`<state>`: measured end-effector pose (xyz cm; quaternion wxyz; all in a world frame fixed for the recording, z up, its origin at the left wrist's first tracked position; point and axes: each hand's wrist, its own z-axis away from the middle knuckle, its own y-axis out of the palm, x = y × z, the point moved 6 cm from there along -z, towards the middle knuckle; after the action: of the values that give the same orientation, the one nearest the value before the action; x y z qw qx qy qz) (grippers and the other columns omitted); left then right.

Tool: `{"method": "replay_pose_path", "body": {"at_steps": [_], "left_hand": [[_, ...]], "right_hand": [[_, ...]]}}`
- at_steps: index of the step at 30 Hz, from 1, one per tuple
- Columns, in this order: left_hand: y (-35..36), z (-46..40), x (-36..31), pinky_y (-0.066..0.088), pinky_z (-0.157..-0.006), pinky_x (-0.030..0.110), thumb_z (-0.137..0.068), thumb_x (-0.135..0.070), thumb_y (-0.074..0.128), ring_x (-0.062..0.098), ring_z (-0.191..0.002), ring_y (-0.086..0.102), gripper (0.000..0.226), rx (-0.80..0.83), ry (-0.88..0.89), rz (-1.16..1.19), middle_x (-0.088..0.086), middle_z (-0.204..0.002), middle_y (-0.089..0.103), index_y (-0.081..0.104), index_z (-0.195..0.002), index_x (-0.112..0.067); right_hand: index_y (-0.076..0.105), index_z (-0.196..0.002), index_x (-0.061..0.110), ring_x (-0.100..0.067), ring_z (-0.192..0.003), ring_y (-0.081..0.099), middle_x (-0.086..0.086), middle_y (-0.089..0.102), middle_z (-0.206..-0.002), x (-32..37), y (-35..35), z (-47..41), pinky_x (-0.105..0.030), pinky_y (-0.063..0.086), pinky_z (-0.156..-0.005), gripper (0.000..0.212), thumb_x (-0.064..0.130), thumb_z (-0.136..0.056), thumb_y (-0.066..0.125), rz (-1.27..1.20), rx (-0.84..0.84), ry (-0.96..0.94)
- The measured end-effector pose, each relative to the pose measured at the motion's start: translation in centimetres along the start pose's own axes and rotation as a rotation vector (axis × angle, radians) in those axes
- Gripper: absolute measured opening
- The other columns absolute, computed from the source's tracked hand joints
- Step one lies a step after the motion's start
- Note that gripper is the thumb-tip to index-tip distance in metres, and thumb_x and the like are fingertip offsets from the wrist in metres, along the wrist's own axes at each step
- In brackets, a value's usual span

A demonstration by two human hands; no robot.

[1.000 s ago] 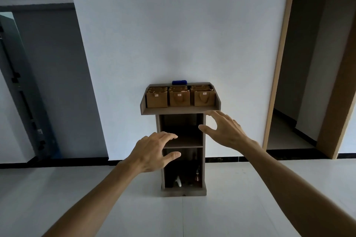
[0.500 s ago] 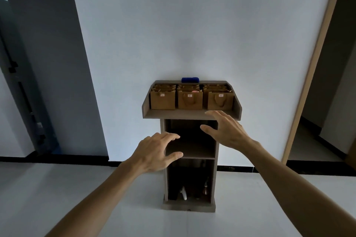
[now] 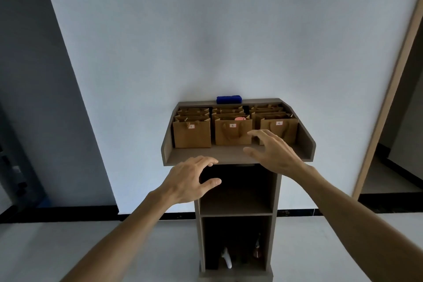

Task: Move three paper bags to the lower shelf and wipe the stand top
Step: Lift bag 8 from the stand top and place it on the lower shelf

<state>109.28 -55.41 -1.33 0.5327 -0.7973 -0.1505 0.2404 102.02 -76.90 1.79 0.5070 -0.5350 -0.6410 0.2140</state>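
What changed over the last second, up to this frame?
The person has stepped closer, so the stand looks bigger. The right hand has risen to the front bags; the left hand is near the top's front edge. Both are open, with no grip on anything. The bags and blue block stayed put.

The stand [image 3: 238,155] looks like grey-brown laminated board, matt and smooth, with the same finish on its side walls and lower shelves. The paper bags [image 3: 233,131] on its top are plain brown kraft paper, matt, with crisp folded edges, cord handles and small white paper labels. At twelve o'clock on the back ledge lies a blue cloth [image 3: 229,99], soft and dull in finish. The wall [image 3: 206,30] behind is painted plaster, flat and matt. The floor [image 3: 57,247] looks smooth, with a faint sheen. At three o'clock the door frame [image 3: 389,89] is pale wood, satin-smooth.
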Motion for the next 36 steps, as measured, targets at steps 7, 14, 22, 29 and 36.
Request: {"method": "replay_pose_path", "body": {"at_steps": [7,14,22,29,36], "left_hand": [[4.0,-7.6,6.5,0.048,-0.099,0.038,-0.089,-0.058,0.051,0.005,-0.120,0.050,0.054,0.034,-0.007,0.021,-0.016,-0.132,0.053,0.044,-0.136,-0.034],[6.4,-16.7,13.1,0.047,-0.097,0.032,-0.091,-0.054,0.052,0.004,-0.120,0.050,0.049,0.019,-0.062,0.023,-0.016,-0.133,0.051,0.045,-0.135,-0.034],[7.6,-25.6,21.6,0.053,-0.093,0.041,-0.090,-0.053,0.052,0.004,-0.120,0.053,0.044,-0.037,-0.166,0.047,-0.015,-0.135,0.053,0.046,-0.131,-0.039],[7.9,-28.7,27.0,0.051,-0.099,0.037,-0.091,-0.043,0.057,0.009,-0.123,0.053,0.043,-0.079,-0.245,0.037,-0.011,-0.138,0.053,0.052,-0.132,-0.030],[7.7,-31.8,31.5,0.051,-0.094,0.026,-0.094,-0.028,0.059,0.012,-0.116,0.057,0.036,-0.150,-0.307,0.084,-0.004,-0.131,0.059,0.056,-0.129,-0.021]], "right_hand": [[0.044,-0.141,0.028,-0.021,-0.129,0.048,0.004,0.044,-0.147,-4.2,4.6,-8.1,-0.048,0.049,-0.101,0.059,0.055,-0.090,0.059,-0.001,0.027,0.016],[0.046,-0.140,0.026,-0.021,-0.126,0.051,0.000,0.046,-0.146,-7.8,8.7,-19.2,-0.045,0.051,-0.099,0.055,0.047,-0.092,0.061,-0.033,0.065,-0.032],[0.048,-0.139,0.023,-0.018,-0.126,0.051,0.000,0.048,-0.144,-9.9,14.1,-30.3,-0.033,0.051,-0.096,0.049,0.041,-0.095,0.059,-0.050,0.102,-0.152],[0.056,-0.130,0.024,-0.016,-0.123,0.053,0.001,0.054,-0.138,-10.1,18.5,-36.2,-0.034,0.047,-0.099,0.038,0.039,-0.096,0.058,-0.043,0.185,-0.221],[0.057,-0.126,0.028,-0.017,-0.126,0.048,0.004,0.054,-0.135,-9.1,22.3,-39.4,-0.040,0.039,-0.107,0.034,0.042,-0.095,0.058,0.016,0.200,-0.311]]}}
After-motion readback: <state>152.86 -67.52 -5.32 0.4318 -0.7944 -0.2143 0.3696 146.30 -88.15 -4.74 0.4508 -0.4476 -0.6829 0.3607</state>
